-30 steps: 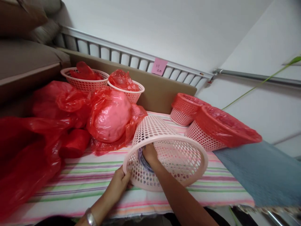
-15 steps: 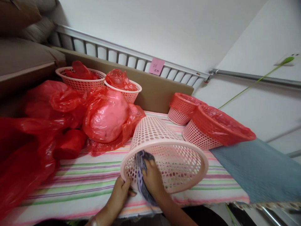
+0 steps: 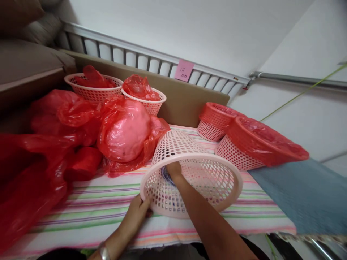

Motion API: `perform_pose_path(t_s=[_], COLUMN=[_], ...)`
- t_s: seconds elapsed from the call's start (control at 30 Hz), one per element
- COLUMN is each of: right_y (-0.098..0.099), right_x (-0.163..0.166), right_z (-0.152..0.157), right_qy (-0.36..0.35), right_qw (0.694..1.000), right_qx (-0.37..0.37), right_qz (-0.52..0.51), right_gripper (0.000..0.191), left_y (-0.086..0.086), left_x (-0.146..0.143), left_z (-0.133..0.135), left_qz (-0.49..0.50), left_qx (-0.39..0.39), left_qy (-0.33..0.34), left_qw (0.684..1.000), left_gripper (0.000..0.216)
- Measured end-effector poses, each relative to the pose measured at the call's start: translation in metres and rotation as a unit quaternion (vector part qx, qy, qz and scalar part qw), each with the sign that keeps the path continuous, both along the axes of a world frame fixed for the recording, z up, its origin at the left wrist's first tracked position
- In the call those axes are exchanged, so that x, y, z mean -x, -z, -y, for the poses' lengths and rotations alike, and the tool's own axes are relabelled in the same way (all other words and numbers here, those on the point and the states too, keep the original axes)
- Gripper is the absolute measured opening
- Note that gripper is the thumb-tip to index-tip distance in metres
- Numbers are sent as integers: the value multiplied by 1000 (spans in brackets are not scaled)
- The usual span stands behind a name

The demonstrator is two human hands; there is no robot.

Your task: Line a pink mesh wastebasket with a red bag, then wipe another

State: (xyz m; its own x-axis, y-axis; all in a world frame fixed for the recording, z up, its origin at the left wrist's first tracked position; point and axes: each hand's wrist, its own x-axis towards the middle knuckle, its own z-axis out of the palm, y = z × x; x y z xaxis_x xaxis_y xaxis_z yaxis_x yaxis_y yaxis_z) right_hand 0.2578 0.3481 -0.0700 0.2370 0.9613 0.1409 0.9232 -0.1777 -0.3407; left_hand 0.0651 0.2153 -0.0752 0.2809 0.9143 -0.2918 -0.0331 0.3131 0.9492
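A pale pink perforated plastic basket [image 3: 189, 169] lies tipped on its side on the striped cloth [image 3: 103, 213], its mouth toward me. My left hand [image 3: 137, 213] grips its rim at the lower left. Reaching deep inside the basket, my right hand [image 3: 175, 170] presses a greyish-purple rag [image 3: 166, 174] against the inner wall; the fingers are closed on the rag, which shows only partly behind the hand.
Red plastic bags [image 3: 54, 144] pile up on the left. Two pink baskets with red bags [image 3: 94, 88] stand at the back; two red-lined baskets [image 3: 244, 144] sit at the right. A blue-grey cloth [image 3: 303, 195] lies at the right edge. Cardboard and a railing run behind.
My right hand pulled back toward the rim with the rag, then pushed deep into the basket again. The left hand stayed on the rim.
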Motion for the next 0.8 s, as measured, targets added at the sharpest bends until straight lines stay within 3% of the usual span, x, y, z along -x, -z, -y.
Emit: perform_pose_path(t_s=[0.27, 0.63, 0.8], right_y=[-7, -10, -11], right_x=[13, 45, 49], right_z=[40, 176, 183], right_qy=[-37, -102, -105], right_qw=[997, 992, 992], right_qx=[22, 41, 41], right_qz=[61, 57, 49], right_gripper=[37, 38, 38], left_y=[-13, -4, 0], left_x=[0, -1, 0], left_z=[2, 2, -1], left_qz=[-10, 19, 29], left_qx=[-37, -18, 7], left_qy=[-8, -20, -30], left_qw=[999, 999, 999], left_gripper=[50, 52, 48])
